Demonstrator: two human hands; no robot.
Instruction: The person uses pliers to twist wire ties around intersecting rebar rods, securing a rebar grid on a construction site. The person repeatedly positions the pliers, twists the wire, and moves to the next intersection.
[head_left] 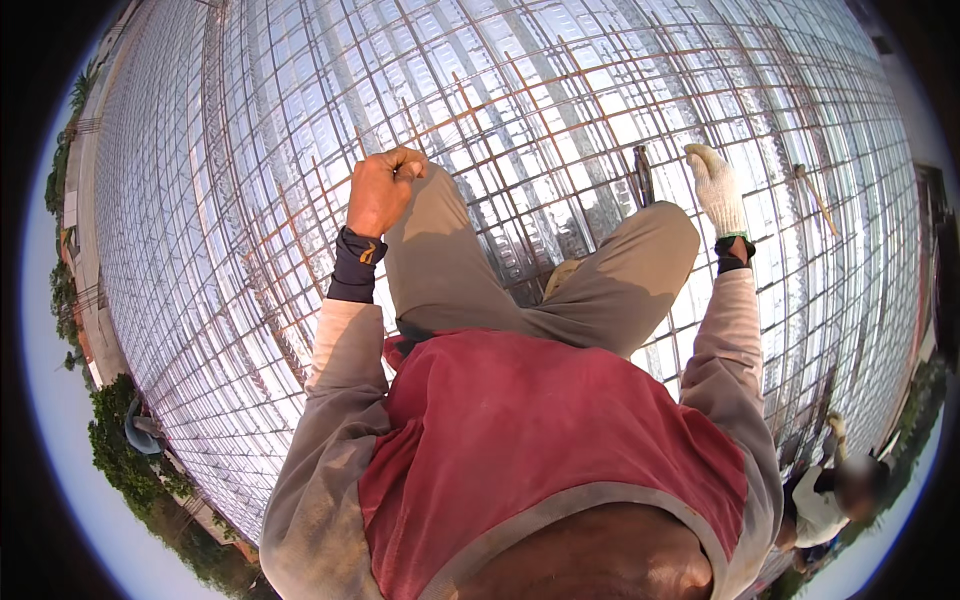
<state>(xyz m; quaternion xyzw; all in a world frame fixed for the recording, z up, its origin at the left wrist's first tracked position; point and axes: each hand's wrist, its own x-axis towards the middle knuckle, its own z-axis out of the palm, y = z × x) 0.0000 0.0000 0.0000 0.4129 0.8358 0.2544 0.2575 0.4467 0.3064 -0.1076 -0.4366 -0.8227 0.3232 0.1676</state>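
My left hand (pixel 382 190), bare with a dark wristband, is closed beside my left knee, thumb pressed to curled fingers. Whatever may be in that pinch is too small to make out. Beyond my right knee, my right hand (pixel 714 190) wears a pale knitted glove, its fingers bent together; their inner side is hidden. Both hands are over a grid of rusty steel bars (pixel 560 132). A dark, narrow tool (pixel 643 176), perhaps pliers, sits between my right knee and the gloved hand, touching neither hand.
Shiny ribbed metal sheeting (pixel 300 80) lies under the bars. A thin tool with a light brown handle (pixel 818 202) rests on the grid at right. Another person (pixel 825 505) is at the lower right, and a further figure (pixel 145 430) at the far left edge near trees.
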